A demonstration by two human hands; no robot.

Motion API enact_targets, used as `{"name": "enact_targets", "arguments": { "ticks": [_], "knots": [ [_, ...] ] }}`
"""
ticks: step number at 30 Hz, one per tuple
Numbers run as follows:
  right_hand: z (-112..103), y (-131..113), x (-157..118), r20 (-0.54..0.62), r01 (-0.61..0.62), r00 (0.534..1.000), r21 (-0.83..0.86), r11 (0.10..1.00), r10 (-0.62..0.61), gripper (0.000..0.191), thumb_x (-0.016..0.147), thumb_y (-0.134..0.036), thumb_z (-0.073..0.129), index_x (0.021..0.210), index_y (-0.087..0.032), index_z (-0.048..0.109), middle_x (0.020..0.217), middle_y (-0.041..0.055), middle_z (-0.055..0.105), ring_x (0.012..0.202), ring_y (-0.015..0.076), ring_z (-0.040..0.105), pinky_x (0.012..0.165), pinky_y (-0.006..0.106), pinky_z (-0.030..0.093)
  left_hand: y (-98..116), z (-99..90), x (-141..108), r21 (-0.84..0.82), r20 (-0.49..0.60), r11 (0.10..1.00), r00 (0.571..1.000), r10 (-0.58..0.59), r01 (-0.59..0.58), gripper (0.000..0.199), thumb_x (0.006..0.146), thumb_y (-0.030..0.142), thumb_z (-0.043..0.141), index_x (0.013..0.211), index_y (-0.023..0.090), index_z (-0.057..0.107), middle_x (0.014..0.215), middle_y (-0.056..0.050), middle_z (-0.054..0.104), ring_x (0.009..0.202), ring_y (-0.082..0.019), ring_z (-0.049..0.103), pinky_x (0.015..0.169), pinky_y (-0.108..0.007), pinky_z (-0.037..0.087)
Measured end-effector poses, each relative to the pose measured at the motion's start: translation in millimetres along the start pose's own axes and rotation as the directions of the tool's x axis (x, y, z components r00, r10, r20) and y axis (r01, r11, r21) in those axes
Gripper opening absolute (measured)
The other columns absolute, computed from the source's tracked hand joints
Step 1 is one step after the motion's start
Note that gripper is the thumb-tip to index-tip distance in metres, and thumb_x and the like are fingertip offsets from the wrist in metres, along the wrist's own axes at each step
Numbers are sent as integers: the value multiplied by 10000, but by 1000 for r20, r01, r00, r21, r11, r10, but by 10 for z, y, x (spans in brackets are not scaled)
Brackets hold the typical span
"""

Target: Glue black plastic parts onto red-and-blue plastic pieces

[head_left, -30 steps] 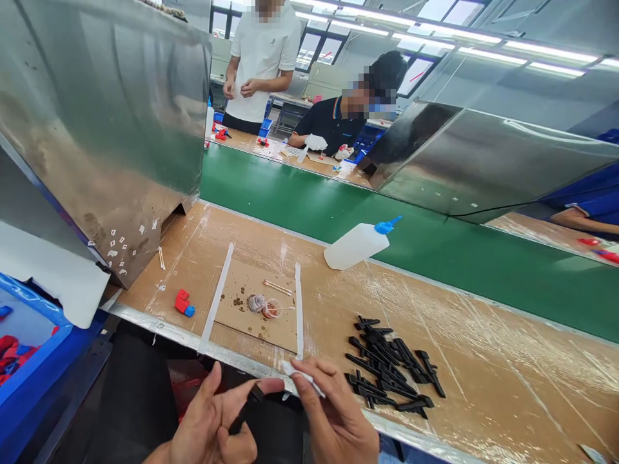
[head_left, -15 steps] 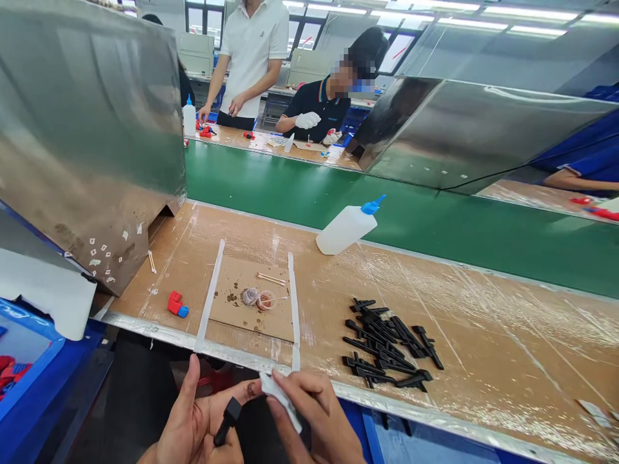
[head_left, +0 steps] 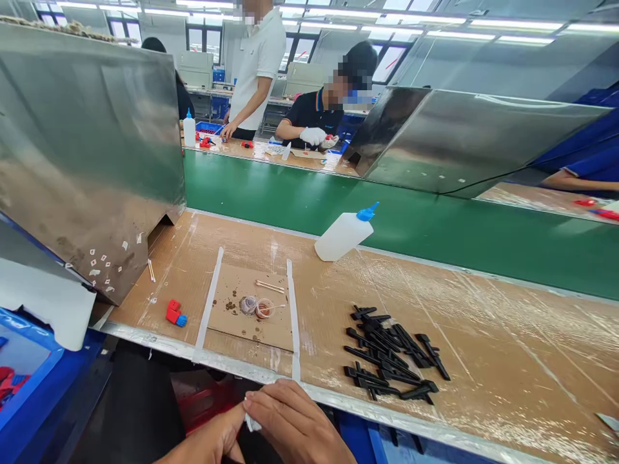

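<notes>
Low in the middle, my right hand [head_left: 293,422] is closed on a crumpled white wipe [head_left: 252,423], most of which its fingers cover. My left hand [head_left: 215,441] meets it from the left, its thumb side against the wipe. The left fingers are curled and largely hidden, so what they hold does not show. On the bench to the right lies a pile of black plastic gun-shaped parts [head_left: 387,351]. Ahead of my hands, a cardboard sheet [head_left: 227,332] carries two small cups [head_left: 264,309], one with brownish liquid and a stick across it.
A white squeeze bottle [head_left: 342,237] with a blue tip leans by the green belt [head_left: 271,190]. A red-and-blue piece [head_left: 175,313] lies left of the cardboard. Metal panels [head_left: 91,154] stand left and far right. Several people work across the belt. A blue bin [head_left: 33,386] sits lower left.
My hands have come together, and the right one now covers most of the wipe. The black part seen in my left hand is out of sight. The view has tilted up slightly.
</notes>
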State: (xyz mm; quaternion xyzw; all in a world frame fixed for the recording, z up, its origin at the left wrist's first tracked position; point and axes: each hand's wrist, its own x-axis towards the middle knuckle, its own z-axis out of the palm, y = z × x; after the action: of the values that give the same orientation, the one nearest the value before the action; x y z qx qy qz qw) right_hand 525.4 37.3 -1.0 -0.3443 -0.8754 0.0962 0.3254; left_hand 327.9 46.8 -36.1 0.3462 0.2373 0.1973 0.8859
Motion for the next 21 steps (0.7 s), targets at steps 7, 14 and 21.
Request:
{"name": "enact_targets", "arguments": {
  "ticks": [7, 14, 21],
  "knots": [
    [268, -134, 3, -375, -351, 807, 315, 882, 455, 162, 932, -111, 542, 869, -202, 660, 752, 3, 687, 675, 143, 635, 668, 247, 513, -214, 88, 84, 131, -60, 990, 997, -41, 48, 885, 610, 588, 801, 1350, 174, 547, 465, 85, 367, 420, -61, 319, 389, -181, 168],
    [428, -113, -57, -250, -448, 330, 808, 384, 910, 340, 852, -457, 661, 646, -188, 691, 640, 9, 646, 562, 134, 581, 521, 204, 469, -194, 114, 96, 37, 73, 989, 987, -143, 140, 1063, 608, 550, 838, 1484, 186, 359, 397, 118, 351, 359, -34, 226, 385, -194, 102],
    [291, -27, -236, -516, -567, 268, 598, 566, 813, 173, 865, -350, 673, 789, -214, 747, 739, 19, 738, 638, 151, 682, 582, 198, 540, 11, 127, 2, -36, 98, 994, 990, -100, 104, 1085, 529, 531, 886, 1455, 238, 405, 497, 81, 432, 420, -25, 276, 442, -177, 120]
  ]
}}
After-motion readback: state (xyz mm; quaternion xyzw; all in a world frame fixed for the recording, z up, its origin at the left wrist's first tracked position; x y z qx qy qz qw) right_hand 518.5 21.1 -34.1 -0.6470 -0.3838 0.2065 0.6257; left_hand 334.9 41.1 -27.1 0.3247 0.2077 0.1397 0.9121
